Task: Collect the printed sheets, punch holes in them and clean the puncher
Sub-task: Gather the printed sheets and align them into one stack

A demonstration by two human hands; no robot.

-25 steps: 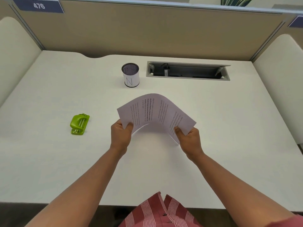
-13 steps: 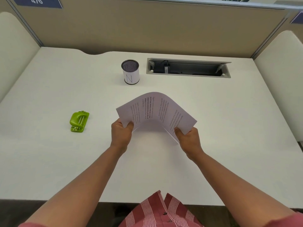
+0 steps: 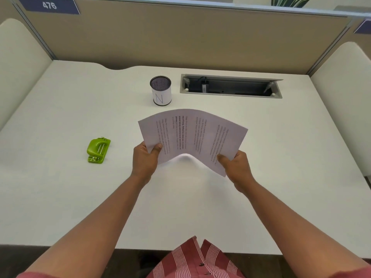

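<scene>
Sheets [image 3: 192, 135] printed, white, arched upward; left hand [image 3: 145, 159], right hand [image 3: 236, 167] fingers pinching opposite near corners.

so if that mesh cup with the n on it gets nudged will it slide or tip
The mesh cup looks empty and probably light, so a low push likely slides it across the smooth desk. It is taller than wide, so a push near the rim might tip it, then it could roll.

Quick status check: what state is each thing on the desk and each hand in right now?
Printed sheets: held off the desk, bowed upward.
Left hand: grips the sheets' left corner.
Right hand: grips their right corner.
Hole punch: on the desk, untouched.
Mesh cup: upright.
Cable hatch: open.
</scene>
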